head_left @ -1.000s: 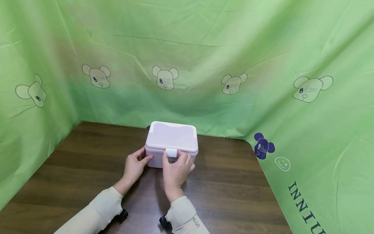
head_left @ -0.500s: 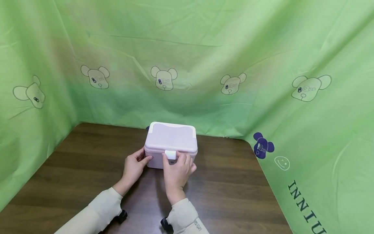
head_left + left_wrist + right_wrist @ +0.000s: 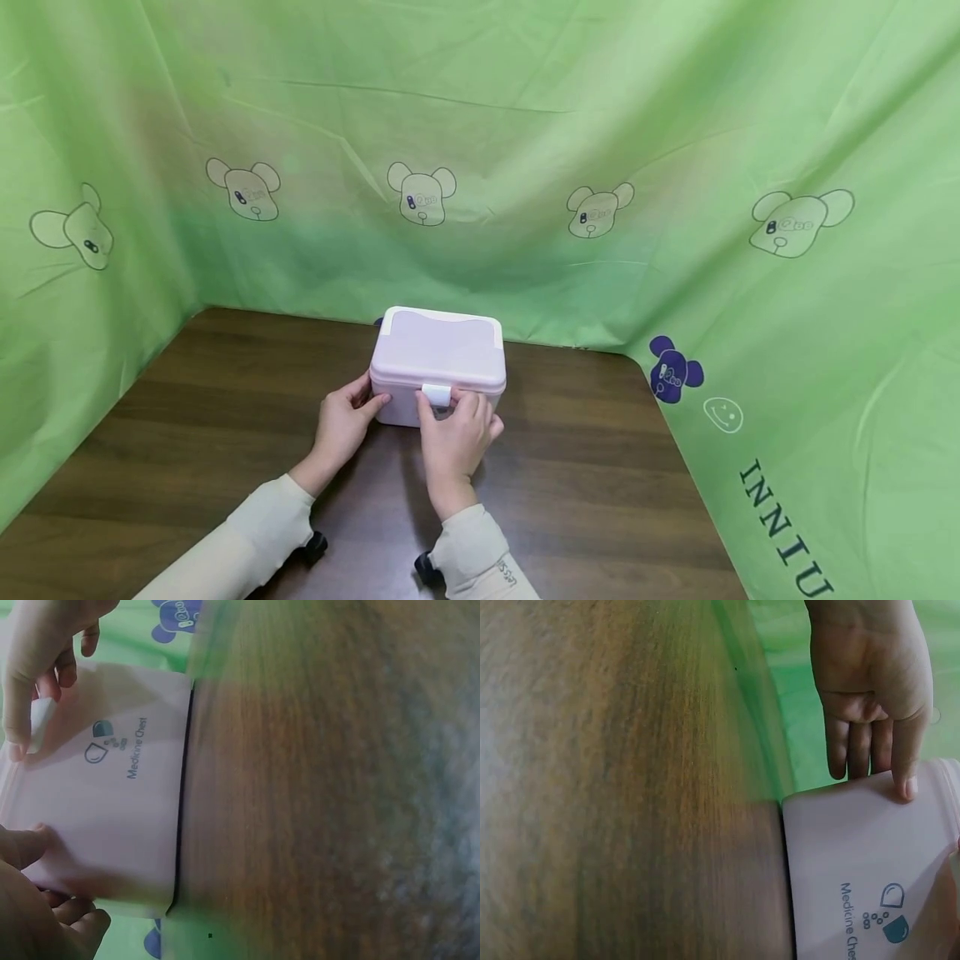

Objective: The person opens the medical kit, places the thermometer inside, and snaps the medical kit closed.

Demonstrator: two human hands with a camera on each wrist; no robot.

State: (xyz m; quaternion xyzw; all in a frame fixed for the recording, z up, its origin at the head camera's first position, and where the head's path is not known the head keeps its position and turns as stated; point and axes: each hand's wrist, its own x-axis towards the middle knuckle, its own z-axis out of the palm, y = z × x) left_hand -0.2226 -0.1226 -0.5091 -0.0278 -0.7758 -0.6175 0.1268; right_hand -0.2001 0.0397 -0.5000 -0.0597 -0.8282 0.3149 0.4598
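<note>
A pale pink medicine box (image 3: 438, 346) with a lilac panel on its lid stands on the table, lid down. "Medicine Chest" and a capsule drawing mark its front, seen in the left wrist view. My left hand (image 3: 341, 425) grips the box's left side, thumb on the front face and fingers along the side wall. With thumb and forefinger my right hand (image 3: 453, 446) pinches the white latch (image 3: 437, 395) at the middle of the lid's front edge. In the left wrist view the latch (image 3: 41, 724) juts out from the front between those fingertips.
The dark wood table (image 3: 600, 467) extends around the box on both sides and in front. A green curtain (image 3: 510, 100) printed with bear heads hangs close behind the box and along both sides of the table.
The white latch sits slightly lower on the box front, and my right fingertips have come down with it. My left hand keeps its place on the side. The head view has shifted slightly.
</note>
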